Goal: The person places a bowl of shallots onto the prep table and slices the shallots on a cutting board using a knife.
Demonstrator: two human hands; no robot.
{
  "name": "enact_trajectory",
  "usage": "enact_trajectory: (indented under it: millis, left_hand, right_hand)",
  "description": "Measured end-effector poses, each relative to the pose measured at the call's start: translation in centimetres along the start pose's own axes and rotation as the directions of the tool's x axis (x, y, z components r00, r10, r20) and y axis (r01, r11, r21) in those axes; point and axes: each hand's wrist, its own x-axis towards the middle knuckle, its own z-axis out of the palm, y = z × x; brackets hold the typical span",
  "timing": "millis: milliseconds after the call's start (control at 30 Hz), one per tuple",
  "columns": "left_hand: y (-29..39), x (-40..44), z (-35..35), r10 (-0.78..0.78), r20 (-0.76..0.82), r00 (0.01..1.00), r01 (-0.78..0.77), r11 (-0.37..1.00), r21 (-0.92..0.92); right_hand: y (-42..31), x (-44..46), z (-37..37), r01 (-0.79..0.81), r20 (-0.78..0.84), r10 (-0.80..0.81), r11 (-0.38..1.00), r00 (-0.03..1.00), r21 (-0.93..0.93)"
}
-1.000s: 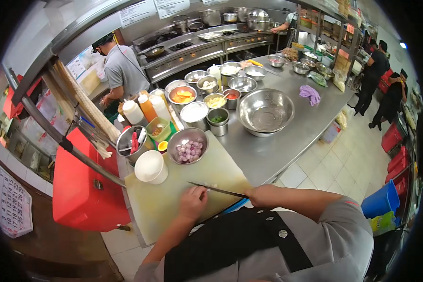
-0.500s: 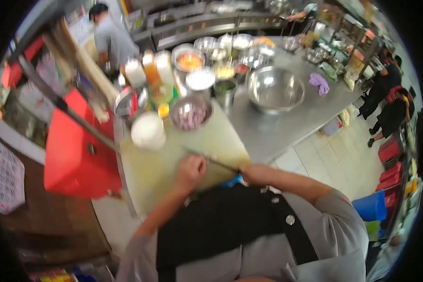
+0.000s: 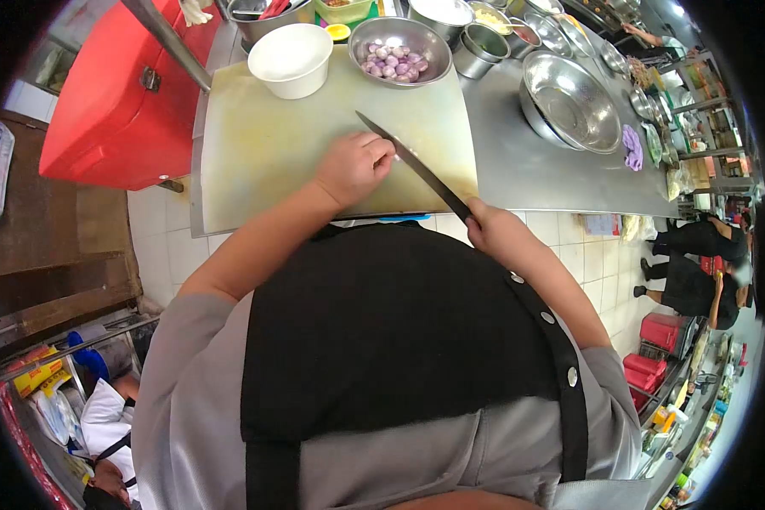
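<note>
Here, at mid-frame, the knife [image 3: 429,177] slants over the cutting board [image 3: 263,153], gripped by the closed right hand [image 3: 500,229], its blade so near the curled left hand [image 3: 353,170], whose contents, if any, I cannot tell, that a sideways slip could nick a knuckle.

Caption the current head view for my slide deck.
Right hand holding a knife over a cutting board, left hand beside the blade, small purple onions beyond.

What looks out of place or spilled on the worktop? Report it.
A crumpled purple cloth lies loose on the steel counter beside the large metal bowl, as if dropped there; no spill shows.
</note>
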Motion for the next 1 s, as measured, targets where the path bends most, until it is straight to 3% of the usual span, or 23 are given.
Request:
enact_trajectory:
  millis: [267, 467, 567, 667, 733, 767, 867, 967, 1000]
  left_hand:
    - [0.0, 0.0, -0.2, -0.002, 0.029, 1.0, 0.002, 1.0, 0.018]
    - [0.0, 0.0, 0.0, 0.031, -0.024, 0.999, -0.031, 0.999, 0.016]
    - [-0.1, -0.1, 0.0, 0.037, -0.006, 0.999, -0.037, 0.999, 0.019]
    - [-0.4, 0.0, 0.2, 0.05, -0.001, 0.999, -0.05, 0.998, 0.027]
    - [-0.5, 0.0, 0.3, 0.074, -0.016, 0.997, -0.074, 0.997, 0.034]
    - [-0.3, 0.0, 0.2, 0.06, -0.047, 0.997, -0.059, 0.998, 0.022]
    - [0.3, 0.3, -0.7, -0.007, -0.133, 0.991, 0.008, 1.0, 0.007]
    - [0.8, 1.0, -2.9, -0.17, -0.122, 0.978, 0.17, 0.985, -0.015]
    - [0.5, 2.0, -3.4, -0.151, -0.143, 0.978, 0.161, 0.985, 0.057]
  right_hand:
    - [1.4, -1.4, 0.1, -0.014, 0.057, 0.015, 1.0, 0.998, -0.028]
    - [2.5, -0.2, 2.4, 0.055, -0.035, -0.055, 0.998, 0.998, -0.007]
    - [1.7, 1.6, 3.0, -0.075, 0.113, 0.072, 0.997, 0.991, 0.02]
    - [1.0, 1.5, 2.0, -0.015, 0.023, 0.014, 0.998, 1.0, 0.053]
    - [0.0, 0.9, 0.7, -0.066, 0.0, 0.066, 0.994, 0.998, 0.085]
    - [-0.3, 0.6, 0.4, -0.09, -0.011, 0.092, 0.991, 0.996, 0.101]
    - [2.2, 0.8, 2.5, 0.078, -0.102, -0.07, 0.994, 0.992, 0.077]
    - [1.6, 1.0, 2.1, 0.096, -0.001, -0.097, 0.987, 0.995, 0.126]
    - [1.8, 1.1, 2.4, 0.087, 0.007, -0.088, 0.99, 0.996, 0.114]
